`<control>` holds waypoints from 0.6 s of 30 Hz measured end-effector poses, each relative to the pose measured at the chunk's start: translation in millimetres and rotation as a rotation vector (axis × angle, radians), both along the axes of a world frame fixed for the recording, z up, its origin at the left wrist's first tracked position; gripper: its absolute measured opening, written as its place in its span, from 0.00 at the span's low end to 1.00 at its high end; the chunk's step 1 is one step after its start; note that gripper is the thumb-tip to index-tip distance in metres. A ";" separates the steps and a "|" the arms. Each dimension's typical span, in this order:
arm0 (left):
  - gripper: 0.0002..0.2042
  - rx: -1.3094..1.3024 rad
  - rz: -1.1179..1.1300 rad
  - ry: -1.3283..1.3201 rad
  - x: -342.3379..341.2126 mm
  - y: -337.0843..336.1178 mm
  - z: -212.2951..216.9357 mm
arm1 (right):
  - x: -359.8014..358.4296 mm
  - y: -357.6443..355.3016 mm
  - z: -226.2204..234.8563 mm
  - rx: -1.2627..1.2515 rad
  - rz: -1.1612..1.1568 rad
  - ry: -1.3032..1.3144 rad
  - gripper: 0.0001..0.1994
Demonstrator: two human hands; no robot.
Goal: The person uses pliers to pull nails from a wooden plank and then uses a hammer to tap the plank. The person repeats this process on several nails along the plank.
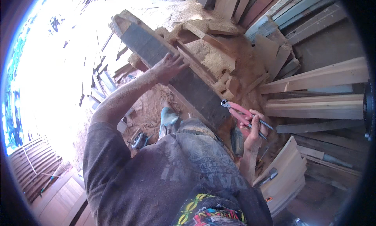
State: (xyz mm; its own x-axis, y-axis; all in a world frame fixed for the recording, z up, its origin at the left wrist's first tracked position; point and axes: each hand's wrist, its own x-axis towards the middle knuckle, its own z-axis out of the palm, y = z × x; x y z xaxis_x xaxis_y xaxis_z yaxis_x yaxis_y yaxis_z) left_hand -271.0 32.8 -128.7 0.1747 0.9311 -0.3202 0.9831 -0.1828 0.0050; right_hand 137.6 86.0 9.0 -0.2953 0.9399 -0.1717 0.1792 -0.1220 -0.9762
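Observation:
My right hand (253,128) is closed around the handles of end-cutting pincers (239,108). Their grips are pink-red with dark ends, and the metal jaws point up and left over the near end of a long wooden bench (197,93) with a dark top strip. Farther along that bench, my left hand (169,67) lies palm down on the dark surface, fingers stretched toward the right edge. Nothing shows in the left hand.
Sawdust (211,53) and wood offcuts heap along the bench's right side. Long timber boards (317,107) lean or lie at the right. A power tool (139,140) sits on the floor at left of my legs. Slatted wood panels (35,163) stand at lower left.

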 end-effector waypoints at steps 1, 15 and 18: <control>0.67 -0.015 -0.007 0.033 7.2 0.6 4.9 | 2.4 -3.3 2.7 0.026 -0.045 0.010 0.19; 0.73 0.288 0.955 -0.357 41.0 -23.3 101.6 | 74.2 52.4 68.0 0.481 -0.640 0.432 0.28; 0.74 0.267 1.224 -0.404 16.2 -9.4 72.5 | 63.0 51.1 49.6 0.395 -0.501 0.392 0.27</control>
State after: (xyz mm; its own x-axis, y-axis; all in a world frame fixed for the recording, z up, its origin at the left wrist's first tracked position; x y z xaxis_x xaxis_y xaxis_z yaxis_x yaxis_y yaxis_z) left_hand -254.8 23.3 -56.2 -0.7820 0.5803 -0.2274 0.4501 0.7782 0.4380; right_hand 200.6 137.1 58.6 0.2138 0.9479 0.2361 -0.1756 0.2751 -0.9452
